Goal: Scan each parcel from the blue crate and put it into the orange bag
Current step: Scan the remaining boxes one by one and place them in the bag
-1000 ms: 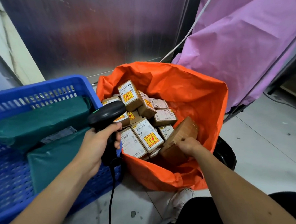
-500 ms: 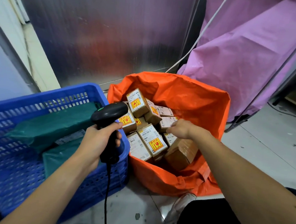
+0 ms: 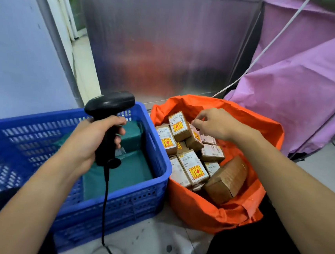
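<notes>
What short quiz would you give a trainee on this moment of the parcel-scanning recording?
1. Fill in: the parcels left in the blue crate are wrapped in ____ plastic.
2. True or false: the right hand holds the scanner.
3. Where does the plain brown box lie? A in the blue crate, B in the orange bag, C in neither.

Key
1. green
2. false: the left hand grips it, and the right hand hovers over the orange bag.
3. B
</notes>
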Available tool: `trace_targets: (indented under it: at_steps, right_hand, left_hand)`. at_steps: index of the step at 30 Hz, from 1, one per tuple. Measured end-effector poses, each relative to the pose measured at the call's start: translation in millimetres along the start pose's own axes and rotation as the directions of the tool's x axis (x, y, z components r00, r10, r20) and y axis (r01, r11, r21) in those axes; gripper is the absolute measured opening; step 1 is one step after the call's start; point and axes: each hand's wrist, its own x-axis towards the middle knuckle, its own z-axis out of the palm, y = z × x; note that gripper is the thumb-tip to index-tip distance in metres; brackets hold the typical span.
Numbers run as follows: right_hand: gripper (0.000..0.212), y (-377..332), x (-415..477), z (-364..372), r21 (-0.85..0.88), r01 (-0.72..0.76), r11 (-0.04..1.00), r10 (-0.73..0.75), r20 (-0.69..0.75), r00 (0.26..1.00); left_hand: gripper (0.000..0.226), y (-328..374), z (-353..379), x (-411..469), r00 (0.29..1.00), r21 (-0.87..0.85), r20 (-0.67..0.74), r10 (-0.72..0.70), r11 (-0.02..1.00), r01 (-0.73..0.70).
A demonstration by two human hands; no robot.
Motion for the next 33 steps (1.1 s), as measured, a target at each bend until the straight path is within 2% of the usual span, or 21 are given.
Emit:
trace_targets:
  at_steps: [8,15,21,26,33]
  right_hand:
    - [0.028,-29.5,10.6,14.6,-0.090,0.156,0.984,-0.163,-0.073,0.984]
    - [0.028,-58.3,24.7,27.0,-0.141,0.178,0.974,-0.191,-0.085,0.978]
    - [0.027,-98.7,45.9,52.7,-0.209,0.234,0.950,-0.246,-0.036,0.969]
    - [0.027,-116.3,63.9,89.1,-0.311,0.275,0.910,-0.273,0.051,0.961]
    - [0.031,-117.1,89.9,125.9,-0.442,0.371,0.817,-0.307,0.212,0.928]
  left_hand:
    - [0.009,7.4,-37.2,1.7,0.996,-0.007,-0.085,0.002,1.000,-0.003]
    - [0.011,15.7,-76.5,5.7,0.991,-0.004,-0.133,0.004,1.000,-0.005]
    - [0.017,24.4,-122.8,17.1,0.988,-0.015,-0.087,-0.125,0.992,0.124]
    - [0.018,33.4,-152.7,19.7,0.994,-0.058,-0.079,-0.073,0.996,0.068]
    - [0.018,17.2,-195.5,39.5,0.972,-0.002,-0.179,-0.151,0.988,0.153]
